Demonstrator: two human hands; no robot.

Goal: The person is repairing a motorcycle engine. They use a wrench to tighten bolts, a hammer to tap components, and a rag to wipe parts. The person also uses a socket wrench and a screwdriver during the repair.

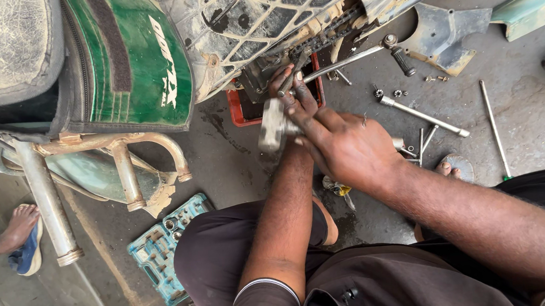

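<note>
Left hand [291, 98] mostly hidden behind right hand [348, 145]; grey metal part [273, 126] blurred; socket set [165, 248] lower left partly covered by knee.

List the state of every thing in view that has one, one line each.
Left hand: closed on a dark tool by the chain.
Right hand: gripping a grey metal part.
Drive chain: exposed, cover off.
Socket set case: lying open on the floor.
Red tray: on the floor under the motorcycle.
Long rod: lying loose on the floor.
</note>
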